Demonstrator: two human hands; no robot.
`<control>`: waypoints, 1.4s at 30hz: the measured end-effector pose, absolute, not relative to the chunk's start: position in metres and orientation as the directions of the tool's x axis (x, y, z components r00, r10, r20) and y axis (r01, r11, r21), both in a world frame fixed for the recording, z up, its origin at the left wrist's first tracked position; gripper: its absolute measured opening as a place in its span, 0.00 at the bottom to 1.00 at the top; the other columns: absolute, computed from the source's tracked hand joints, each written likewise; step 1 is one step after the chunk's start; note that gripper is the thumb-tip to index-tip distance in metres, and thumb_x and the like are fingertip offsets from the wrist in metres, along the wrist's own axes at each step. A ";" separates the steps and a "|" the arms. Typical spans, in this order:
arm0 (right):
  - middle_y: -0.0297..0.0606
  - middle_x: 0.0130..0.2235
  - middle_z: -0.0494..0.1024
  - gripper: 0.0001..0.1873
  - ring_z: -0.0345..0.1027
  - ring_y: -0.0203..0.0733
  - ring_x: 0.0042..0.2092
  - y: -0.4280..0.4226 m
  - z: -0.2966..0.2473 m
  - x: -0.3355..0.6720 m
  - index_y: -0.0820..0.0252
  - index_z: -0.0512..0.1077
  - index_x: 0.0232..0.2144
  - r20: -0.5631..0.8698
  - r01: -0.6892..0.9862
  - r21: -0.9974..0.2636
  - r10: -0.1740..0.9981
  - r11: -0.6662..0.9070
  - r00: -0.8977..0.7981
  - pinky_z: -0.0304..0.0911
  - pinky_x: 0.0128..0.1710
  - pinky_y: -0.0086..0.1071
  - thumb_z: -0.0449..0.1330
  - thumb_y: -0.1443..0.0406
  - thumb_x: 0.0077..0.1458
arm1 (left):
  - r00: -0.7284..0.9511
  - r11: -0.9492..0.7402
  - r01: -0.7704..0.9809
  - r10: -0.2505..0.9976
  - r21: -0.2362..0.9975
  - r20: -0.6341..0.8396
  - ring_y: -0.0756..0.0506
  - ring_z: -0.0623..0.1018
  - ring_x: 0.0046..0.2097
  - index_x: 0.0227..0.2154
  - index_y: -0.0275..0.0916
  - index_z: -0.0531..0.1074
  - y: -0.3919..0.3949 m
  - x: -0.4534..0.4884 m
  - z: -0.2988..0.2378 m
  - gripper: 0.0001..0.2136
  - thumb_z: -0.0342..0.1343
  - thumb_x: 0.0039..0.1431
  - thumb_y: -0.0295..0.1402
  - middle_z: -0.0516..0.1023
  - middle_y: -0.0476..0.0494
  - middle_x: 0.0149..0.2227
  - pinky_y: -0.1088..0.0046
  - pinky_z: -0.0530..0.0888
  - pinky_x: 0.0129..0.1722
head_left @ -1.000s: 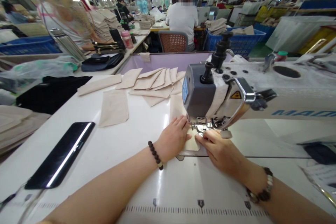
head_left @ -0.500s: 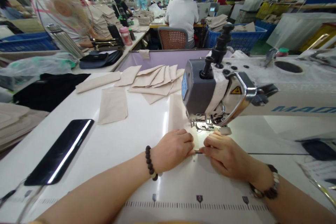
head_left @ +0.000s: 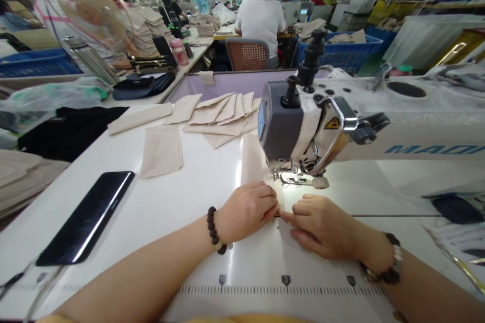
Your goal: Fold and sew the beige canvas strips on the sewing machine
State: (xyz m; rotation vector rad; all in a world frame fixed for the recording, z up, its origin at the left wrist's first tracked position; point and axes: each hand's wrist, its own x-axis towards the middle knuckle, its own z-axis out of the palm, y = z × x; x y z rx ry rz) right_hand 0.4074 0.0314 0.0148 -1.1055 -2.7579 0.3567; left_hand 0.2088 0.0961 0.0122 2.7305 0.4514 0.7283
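Drawn together since the earlier frame, the left hand (head_left: 246, 212) and right hand (head_left: 322, 227) now meet fingertip to fingertip just in front of the presser foot (head_left: 291, 178) of an industrial sewing machine (head_left: 290, 123). They rest on the near end of a beige fabric panel (head_left: 253, 166), which lies flat on the white tabletop (head_left: 151, 212) and runs back along the machine's left side. Neither hand is clenched: the left curls lightly over the cloth, while the right reaches across with its fingers extended. Whether they pinch the edge or only press on it cannot be told from this view. The panel looks thin, soft and light, and it could slide or crease easily on the glossy surface, so flat finger pressure near its edge would likely control it better than lifting it by a corner. Left of the machine, more panels (head_left: 217, 118) overlap in a loose fan, with a separate piece (head_left: 161, 151) nearer the person and a black smartphone (head_left: 85, 218) nearer still. A ruled scale (head_left: 284, 290) runs along the tabletop in front of the machine. Beyond the machine, a seated co-worker (head_left: 261, 20) in a white shirt sits near a blue plastic crate (head_left: 337, 55).
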 end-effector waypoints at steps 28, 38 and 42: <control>0.36 0.27 0.69 0.19 0.60 0.40 0.28 0.033 0.002 0.409 0.64 0.70 0.42 0.213 0.704 -0.164 0.722 0.691 -0.659 0.48 0.29 0.35 0.42 0.61 0.64 | 0.953 -0.933 0.232 0.274 0.274 0.127 0.48 0.71 0.39 0.33 0.33 0.70 0.100 0.204 0.012 0.10 0.45 0.64 0.28 0.73 0.44 0.35 0.72 0.71 0.43; 0.38 0.30 0.72 0.16 0.65 0.41 0.31 0.043 0.002 0.406 0.63 0.69 0.46 0.177 0.812 -0.156 0.824 0.563 -0.538 0.56 0.31 0.34 0.49 0.62 0.61 | 0.930 -0.911 0.270 0.330 0.310 0.160 0.47 0.72 0.44 0.36 0.32 0.69 0.114 0.206 0.004 0.09 0.43 0.64 0.25 0.72 0.41 0.39 0.71 0.71 0.46; 0.41 0.33 0.73 0.18 0.66 0.43 0.34 0.047 -0.004 0.406 0.63 0.66 0.50 0.199 0.837 -0.167 0.849 0.521 -0.489 0.58 0.34 0.35 0.48 0.62 0.61 | 0.918 -0.899 0.299 0.363 0.320 0.161 0.48 0.73 0.43 0.36 0.31 0.70 0.120 0.210 0.005 0.09 0.44 0.63 0.24 0.71 0.41 0.38 0.70 0.71 0.46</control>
